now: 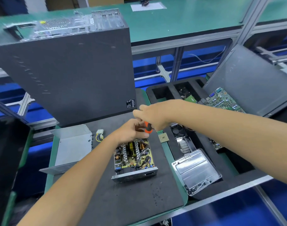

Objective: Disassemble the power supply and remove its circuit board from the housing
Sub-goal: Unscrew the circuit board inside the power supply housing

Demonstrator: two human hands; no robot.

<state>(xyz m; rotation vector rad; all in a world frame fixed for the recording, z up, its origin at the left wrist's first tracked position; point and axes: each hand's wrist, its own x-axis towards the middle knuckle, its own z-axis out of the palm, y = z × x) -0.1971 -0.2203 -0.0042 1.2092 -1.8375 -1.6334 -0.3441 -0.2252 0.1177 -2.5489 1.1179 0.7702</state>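
Dark foam matting covers your green tabletop (175, 162), where the open grey metal power supply housing (134, 174) sits at the centre with its yellow-green circuit board (133, 154) of copper coils and wires still inside. Your right hand (151, 117) has its fingers wrapped round the orange-and-black screwdriver handle (148, 127) above the housing's far end, while your left hand (131, 132) curls beside the tool, touching it; a tall dark grey computer case (66, 75) stands behind
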